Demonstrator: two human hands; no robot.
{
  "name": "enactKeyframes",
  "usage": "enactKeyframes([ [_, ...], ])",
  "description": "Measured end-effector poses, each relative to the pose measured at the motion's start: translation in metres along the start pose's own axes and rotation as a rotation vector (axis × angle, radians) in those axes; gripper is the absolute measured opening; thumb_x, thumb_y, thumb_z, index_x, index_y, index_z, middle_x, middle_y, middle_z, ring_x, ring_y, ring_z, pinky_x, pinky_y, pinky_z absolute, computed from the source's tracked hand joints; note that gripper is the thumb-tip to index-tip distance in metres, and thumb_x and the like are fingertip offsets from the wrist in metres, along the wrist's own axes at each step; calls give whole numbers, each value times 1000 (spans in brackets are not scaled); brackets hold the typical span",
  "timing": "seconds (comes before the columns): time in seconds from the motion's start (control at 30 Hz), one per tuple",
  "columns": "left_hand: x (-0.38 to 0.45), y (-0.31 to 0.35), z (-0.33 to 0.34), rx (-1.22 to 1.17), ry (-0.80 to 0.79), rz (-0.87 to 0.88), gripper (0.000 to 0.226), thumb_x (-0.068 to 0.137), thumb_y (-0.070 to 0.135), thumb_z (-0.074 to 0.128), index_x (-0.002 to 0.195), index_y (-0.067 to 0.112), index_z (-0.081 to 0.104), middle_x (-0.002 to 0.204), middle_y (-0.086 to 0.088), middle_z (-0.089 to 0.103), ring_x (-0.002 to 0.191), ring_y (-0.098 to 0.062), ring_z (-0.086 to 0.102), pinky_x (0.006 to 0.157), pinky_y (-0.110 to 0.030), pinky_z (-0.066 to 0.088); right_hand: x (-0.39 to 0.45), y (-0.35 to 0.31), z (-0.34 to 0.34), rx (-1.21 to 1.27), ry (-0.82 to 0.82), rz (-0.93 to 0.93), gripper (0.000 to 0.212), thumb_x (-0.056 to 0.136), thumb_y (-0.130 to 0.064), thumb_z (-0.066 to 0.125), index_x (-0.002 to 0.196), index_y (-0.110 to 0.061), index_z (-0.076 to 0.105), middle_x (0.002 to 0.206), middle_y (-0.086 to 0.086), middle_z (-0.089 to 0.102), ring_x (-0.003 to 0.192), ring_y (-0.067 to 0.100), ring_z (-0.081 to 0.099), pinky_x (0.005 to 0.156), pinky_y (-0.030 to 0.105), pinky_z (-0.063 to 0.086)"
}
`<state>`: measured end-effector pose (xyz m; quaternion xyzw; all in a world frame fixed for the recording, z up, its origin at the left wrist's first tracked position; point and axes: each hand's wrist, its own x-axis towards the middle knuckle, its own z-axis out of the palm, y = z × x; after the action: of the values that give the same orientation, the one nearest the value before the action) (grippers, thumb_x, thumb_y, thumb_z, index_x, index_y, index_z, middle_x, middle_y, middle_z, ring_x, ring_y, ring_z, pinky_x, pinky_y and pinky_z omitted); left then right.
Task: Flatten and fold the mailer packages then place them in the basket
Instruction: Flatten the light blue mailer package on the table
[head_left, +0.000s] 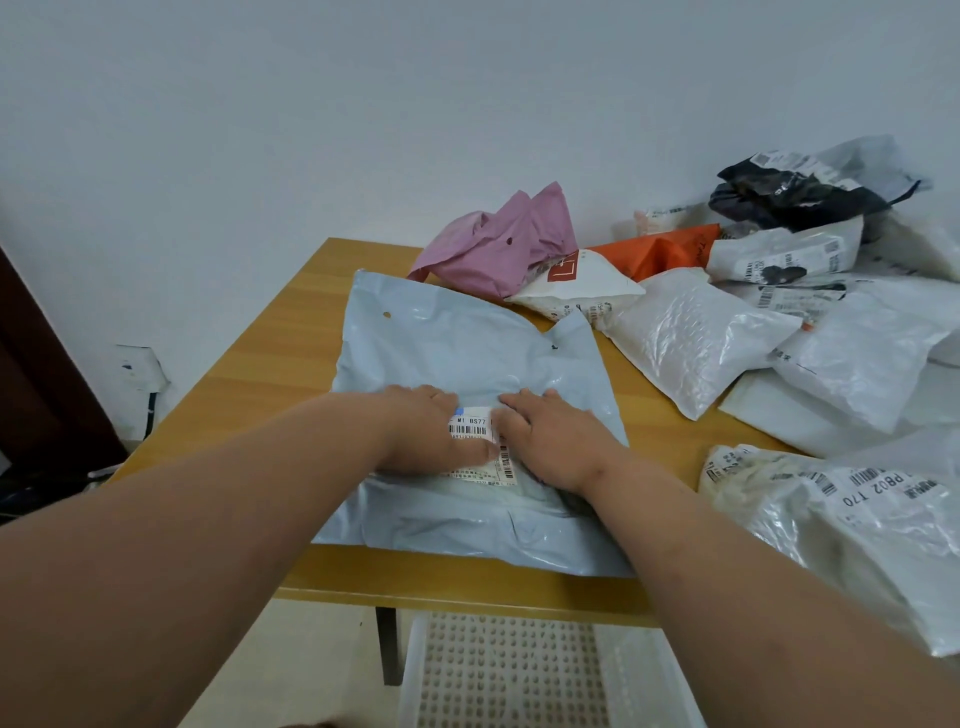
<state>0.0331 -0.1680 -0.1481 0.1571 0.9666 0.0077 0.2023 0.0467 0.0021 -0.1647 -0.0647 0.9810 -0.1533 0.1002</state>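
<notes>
Both the left hand (434, 428) and right hand (550, 436) press flat on the grey mailer (457, 343).

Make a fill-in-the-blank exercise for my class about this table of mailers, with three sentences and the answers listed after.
1. Both hands, left and right, press flat on the ____ mailer.
2. The basket sits ____ the table edge, near the person.
3. Behind the blue mailer lies a crumpled ____ mailer, next to an orange mailer.

Answers: blue; below; pink
</notes>
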Motion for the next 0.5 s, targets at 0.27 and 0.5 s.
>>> enactKeyframes([
  [0.27, 16, -7, -9, 106, 303, -118, 60, 99, 59, 19, 139, 24, 46, 142, -10, 43, 130, -29, 41, 107, -46, 32, 14, -1, -7, -247, 136, 48, 50, 97, -52, 31, 141, -30, 38, 144, 6, 40, 130, 28, 38, 106, 47, 31],
  [0.5, 35, -19, 16, -91, 173, -198, 72, 94, 66, 16, 156, 30, 5, 165, 6, -2, 150, -30, -3, 119, -55, 1, 23, 17, 9, -194, 80, 51, 63, 96, -60, 21, 154, -41, 4, 165, 2, -3, 151, 28, -5, 118, 59, 0],
])
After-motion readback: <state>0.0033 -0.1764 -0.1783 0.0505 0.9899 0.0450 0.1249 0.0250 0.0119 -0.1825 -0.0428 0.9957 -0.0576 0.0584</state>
